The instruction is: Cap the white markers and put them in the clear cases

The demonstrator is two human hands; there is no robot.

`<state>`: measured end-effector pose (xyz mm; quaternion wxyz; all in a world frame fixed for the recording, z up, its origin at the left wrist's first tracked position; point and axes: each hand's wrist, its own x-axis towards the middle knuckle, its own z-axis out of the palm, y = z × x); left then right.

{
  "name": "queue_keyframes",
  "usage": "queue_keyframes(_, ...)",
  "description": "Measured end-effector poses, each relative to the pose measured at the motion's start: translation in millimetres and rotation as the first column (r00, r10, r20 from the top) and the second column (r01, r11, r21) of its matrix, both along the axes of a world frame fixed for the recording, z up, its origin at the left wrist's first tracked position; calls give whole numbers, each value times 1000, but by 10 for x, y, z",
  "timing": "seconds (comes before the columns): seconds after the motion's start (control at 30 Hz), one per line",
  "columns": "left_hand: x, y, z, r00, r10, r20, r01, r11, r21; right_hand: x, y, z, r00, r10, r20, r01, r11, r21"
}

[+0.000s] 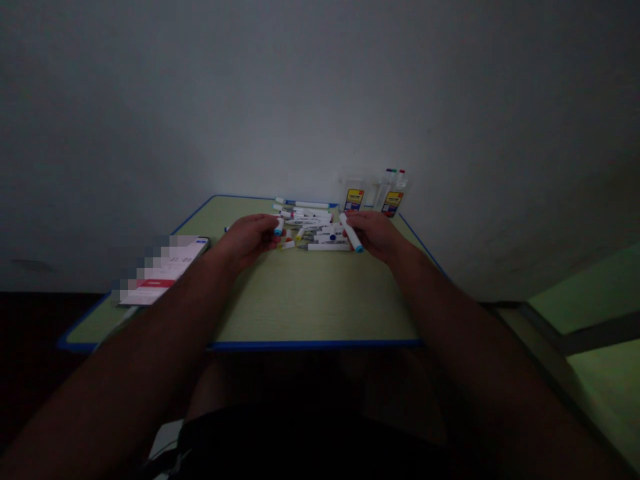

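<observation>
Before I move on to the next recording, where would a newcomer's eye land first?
Probably the right hand with its white, blue-ended marker, and the left hand with a short white, blue-ended piece, both above the pale green, blue-edged table. Between them lies a jumble of white markers. The flat device with a lit screen at the table's left would likely catch the eye next.

Markers [320,247] in pile overlap; we cannot count them. Print on 2 case labels [355,197] too small to read. Pixel blocks mask part of screen [170,267]. Our forearms [465,327] cut off by edge.
</observation>
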<state>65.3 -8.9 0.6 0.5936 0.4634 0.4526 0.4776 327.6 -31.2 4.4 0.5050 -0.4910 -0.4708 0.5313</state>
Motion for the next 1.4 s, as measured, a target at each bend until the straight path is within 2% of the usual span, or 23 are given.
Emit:
queue_keyframes(0.87,6,-37,33,1000,-11,11,11,1000,-23,28,8,-21,1000,21,-20,-21,1000,9)
queue_keyframes(1.2,-14,-12,-8,999,-35,25,35,999,-5,-30,-62,56,1000,15,-27,-16,999,-34)
queue_keyframes(1.4,-10,-9,-6,999,-35,23,36,999,-8,-23,-59,35,998,51,-43,-52,998,-31)
